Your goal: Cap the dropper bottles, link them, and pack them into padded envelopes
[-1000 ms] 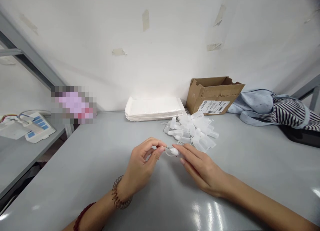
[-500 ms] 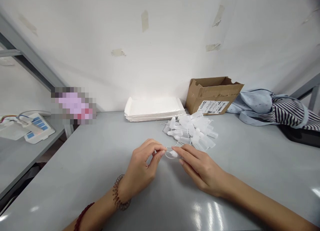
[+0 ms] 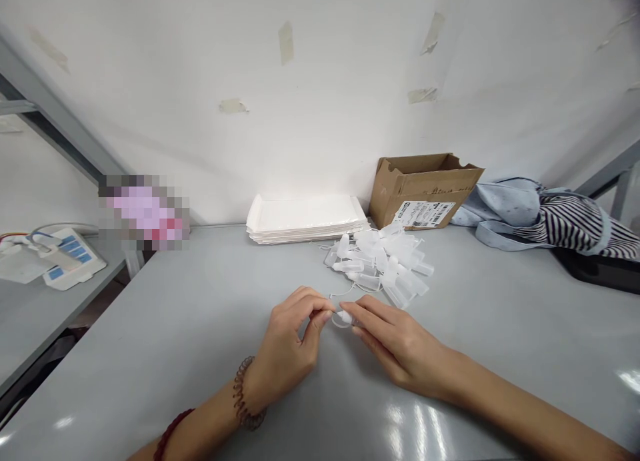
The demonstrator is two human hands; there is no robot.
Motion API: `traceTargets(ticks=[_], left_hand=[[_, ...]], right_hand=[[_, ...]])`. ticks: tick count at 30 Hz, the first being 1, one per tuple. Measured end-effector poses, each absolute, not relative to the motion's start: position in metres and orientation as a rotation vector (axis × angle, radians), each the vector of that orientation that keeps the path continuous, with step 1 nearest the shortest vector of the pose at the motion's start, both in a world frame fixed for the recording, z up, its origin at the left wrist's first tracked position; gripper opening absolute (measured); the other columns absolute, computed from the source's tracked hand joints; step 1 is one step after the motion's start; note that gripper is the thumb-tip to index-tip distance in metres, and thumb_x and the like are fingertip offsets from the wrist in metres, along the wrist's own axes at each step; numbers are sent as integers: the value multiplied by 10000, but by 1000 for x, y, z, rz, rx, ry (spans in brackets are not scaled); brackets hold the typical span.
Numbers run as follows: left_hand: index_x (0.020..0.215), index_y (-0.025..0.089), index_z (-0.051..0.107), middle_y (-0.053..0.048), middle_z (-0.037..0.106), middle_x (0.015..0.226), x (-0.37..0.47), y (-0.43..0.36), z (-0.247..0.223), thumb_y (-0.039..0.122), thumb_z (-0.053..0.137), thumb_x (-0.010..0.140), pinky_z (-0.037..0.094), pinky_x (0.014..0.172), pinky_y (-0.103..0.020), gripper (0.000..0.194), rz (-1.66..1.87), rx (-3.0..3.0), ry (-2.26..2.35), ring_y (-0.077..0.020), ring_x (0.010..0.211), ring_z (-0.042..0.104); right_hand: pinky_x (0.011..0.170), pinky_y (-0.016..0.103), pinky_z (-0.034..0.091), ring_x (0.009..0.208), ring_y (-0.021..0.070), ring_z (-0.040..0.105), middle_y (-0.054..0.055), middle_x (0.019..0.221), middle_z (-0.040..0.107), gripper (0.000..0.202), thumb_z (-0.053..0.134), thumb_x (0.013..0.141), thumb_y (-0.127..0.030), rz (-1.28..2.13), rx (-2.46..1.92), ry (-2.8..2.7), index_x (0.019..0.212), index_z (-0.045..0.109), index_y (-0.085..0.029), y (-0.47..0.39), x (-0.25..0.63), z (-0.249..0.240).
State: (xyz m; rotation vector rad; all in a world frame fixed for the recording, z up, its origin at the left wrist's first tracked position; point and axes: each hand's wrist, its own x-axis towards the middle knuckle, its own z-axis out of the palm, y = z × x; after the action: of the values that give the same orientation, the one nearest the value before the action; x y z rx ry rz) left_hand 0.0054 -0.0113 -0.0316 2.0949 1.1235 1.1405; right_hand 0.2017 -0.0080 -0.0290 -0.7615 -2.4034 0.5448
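Together my left hand (image 3: pixel 293 338) and right hand (image 3: pixel 395 341) pinch one small translucent white plastic piece (image 3: pixel 345 316) over the grey counter (image 3: pixel 200 328), each grip clenched on it.

The person is working with 2 bare forearms, no sleeves showing. The left hand (image 3: pixel 290 344), lower centre of the frame, is wearing a brown spiral hair-tie bracelet (image 3: pixel 244 402) at the wrist and a dark red cord band (image 3: pixel 169 433) farther up. The right hand (image 3: pixel 403 344) is wearing nothing.
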Motion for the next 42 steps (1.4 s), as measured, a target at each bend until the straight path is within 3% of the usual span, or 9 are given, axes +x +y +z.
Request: traceTargets(ticks=[16,21,26,30,34,36,42], left_hand=[[881,177,614,-41,617,772,3,-5,-24,122,452,873,451,672,-275,172,1016,2212,1097,-163,736,538],[834,198,637,-30,642,786,-13,11,-22,195,464,872,459,697,-271,177,951,2149,1305,-175,768,563],[807,171,664,-40,690,814,-35,32,-19,335,492,834,439,564,-259,239,894,1823,1694,-170,640,582],[788,160,681,-48,706,792,-47,42,-21,368,492,805,459,636,-289,282,880,1764,1778,-208,716,614],[896,138,669,-60,689,773,-51,45,-27,344,490,776,459,703,-325,298,909,1737,1881,-236,780,614],[958,129,652,-54,672,742,-51,46,-28,336,473,778,458,686,-326,327,934,1728,1915,-231,752,607],[926,149,648,-42,660,752,-50,45,-23,327,461,798,455,671,-306,288,1025,1726,1914,-199,706,591]], right_hand=[[708,334,536,837,189,576,108,965,562,297,374,926,-135,494,-777,-2351,1209,460,-158,-1,200,-36],[781,360,524,922,220,566,135,1042,544,283,415,927,-178,271,-801,-2336,1208,447,-166,11,208,-36],[798,417,484,991,257,520,177,1105,509,300,448,923,-207,-40,-925,-2284,1213,434,-132,29,220,-38],[832,416,436,1037,268,495,190,1130,524,262,427,929,-204,-274,-1023,-2353,1162,495,-107,40,216,-37],[813,381,379,963,244,517,152,1100,573,234,404,934,-216,-442,-1329,-2506,1082,567,-137,55,194,-25],[770,378,354,918,257,523,144,986,611,249,381,939,-228,-461,-1421,-2496,974,610,-137,67,179,-19],[702,382,307,827,310,563,186,768,647,229,482,869,-259,-450,-1692,-2358,814,628,-91,97,145,-16]])
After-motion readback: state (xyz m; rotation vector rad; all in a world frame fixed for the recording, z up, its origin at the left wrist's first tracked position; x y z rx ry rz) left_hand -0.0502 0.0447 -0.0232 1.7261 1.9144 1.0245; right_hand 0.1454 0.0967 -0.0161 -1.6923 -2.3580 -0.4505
